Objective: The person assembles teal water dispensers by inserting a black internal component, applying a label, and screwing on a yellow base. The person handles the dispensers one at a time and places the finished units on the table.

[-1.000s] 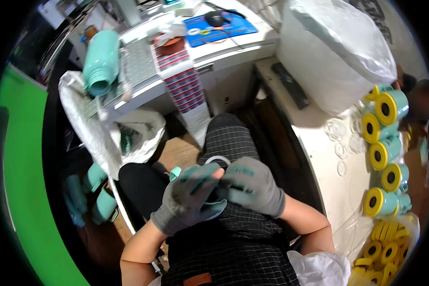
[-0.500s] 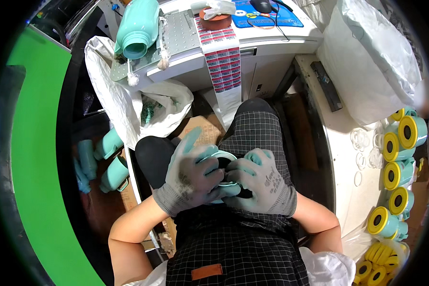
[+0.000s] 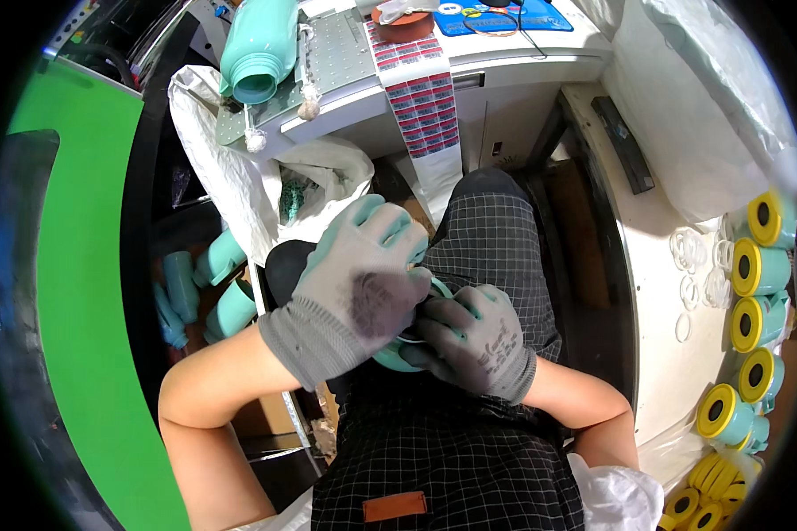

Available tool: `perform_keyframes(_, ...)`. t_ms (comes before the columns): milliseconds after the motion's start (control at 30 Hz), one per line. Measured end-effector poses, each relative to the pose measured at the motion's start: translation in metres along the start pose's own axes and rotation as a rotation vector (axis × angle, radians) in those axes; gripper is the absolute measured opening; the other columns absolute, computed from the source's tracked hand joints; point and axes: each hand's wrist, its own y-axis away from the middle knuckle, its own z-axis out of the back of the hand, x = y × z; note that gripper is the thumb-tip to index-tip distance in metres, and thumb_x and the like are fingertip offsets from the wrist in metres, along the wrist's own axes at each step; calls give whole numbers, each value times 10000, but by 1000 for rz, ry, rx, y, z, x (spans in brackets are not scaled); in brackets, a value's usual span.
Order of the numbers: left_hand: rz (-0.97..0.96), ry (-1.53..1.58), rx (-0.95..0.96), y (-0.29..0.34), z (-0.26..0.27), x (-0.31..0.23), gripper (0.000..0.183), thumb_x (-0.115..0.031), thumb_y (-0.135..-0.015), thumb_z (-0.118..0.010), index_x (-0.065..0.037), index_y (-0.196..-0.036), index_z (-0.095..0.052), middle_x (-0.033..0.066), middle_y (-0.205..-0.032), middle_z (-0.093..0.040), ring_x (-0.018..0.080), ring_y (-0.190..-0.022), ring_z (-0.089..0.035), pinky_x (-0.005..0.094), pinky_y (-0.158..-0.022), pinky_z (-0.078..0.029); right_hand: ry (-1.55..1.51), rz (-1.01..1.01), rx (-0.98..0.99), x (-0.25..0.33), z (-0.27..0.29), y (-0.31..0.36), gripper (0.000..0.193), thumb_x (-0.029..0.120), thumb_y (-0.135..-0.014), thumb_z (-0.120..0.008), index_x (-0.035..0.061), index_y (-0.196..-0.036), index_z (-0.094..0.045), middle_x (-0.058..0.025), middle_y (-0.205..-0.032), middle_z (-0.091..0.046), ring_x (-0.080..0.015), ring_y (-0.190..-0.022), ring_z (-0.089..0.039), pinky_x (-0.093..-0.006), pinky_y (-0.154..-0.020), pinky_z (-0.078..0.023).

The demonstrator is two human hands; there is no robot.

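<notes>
In my lap is a round teal container [image 3: 390, 357], largely hidden by both hands; only bits of its rim and side show. My left hand [image 3: 363, 274], in a grey glove with teal fingertips, is over its upper left side. The fingers are bent and closed, and whatever lies under them is out of sight. On the right edge, my gloved right hand [image 3: 474, 341] grips the container, with curled fingers reaching over the rim toward its dark inside.
Teal containers with yellow ends [image 3: 746, 324] line the right-hand table, near loose white rings [image 3: 687, 252] and a dark bar [image 3: 622, 146]. Ahead, a large teal bottle [image 3: 261, 44] lies on the bench, from which a label strip [image 3: 421, 106] hangs. A white sack [image 3: 217, 159] stands left.
My left hand has moved up and turned, its fingers now bent instead of one pointing out. My right hand stays at the container. The whole view has shifted slightly.
</notes>
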Motion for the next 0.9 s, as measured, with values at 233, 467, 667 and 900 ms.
perform_keyframes(233, -114, 107, 355, -9, -11, 19, 202, -253, -854, -723, -90, -969, -757, 125, -1020, -687, 318, -1066, -677, 446, -932, -551, -13, 57, 47, -9, 10, 7, 260, 314, -764, -856, 128, -903, -738, -16, -1008, -665, -223, -802, -600, -395, -670, -500)
perform_keyframes(467, 70, 142, 137, -6, -25, -4, 170, -174, -864, -734, -77, -1003, -717, 90, -899, -691, 278, -846, -713, 378, -765, -587, -74, -40, 46, -4, 10, 7, 256, 308, -743, -873, 131, -840, -716, -37, -914, -652, -235, -783, -597, -399, -675, -487)
perform_keyframes(667, -26, 887, -328, 3, -69, 8, 477, 10, -818, -826, -103, -1242, -638, 148, -1103, -688, 280, -991, -704, 365, -820, -567, -107, -34, -256, -22, 19, 53, 363, 294, -662, -934, 124, -805, -647, -47, -892, -660, -241, -776, -621, -376, -656, -456)
perform_keyframes(900, -205, 404, -434, 27, -113, -60, 645, -585, -860, -781, -153, -1313, -629, 168, -1349, -609, 355, -1207, -633, 507, -943, -541, -1058, -1400, 75, 9, 81, 121, 582, 203, -965, -657, -4, -1460, -433, -143, -982, -699, -149, -643, -681, -270, -591, -578)
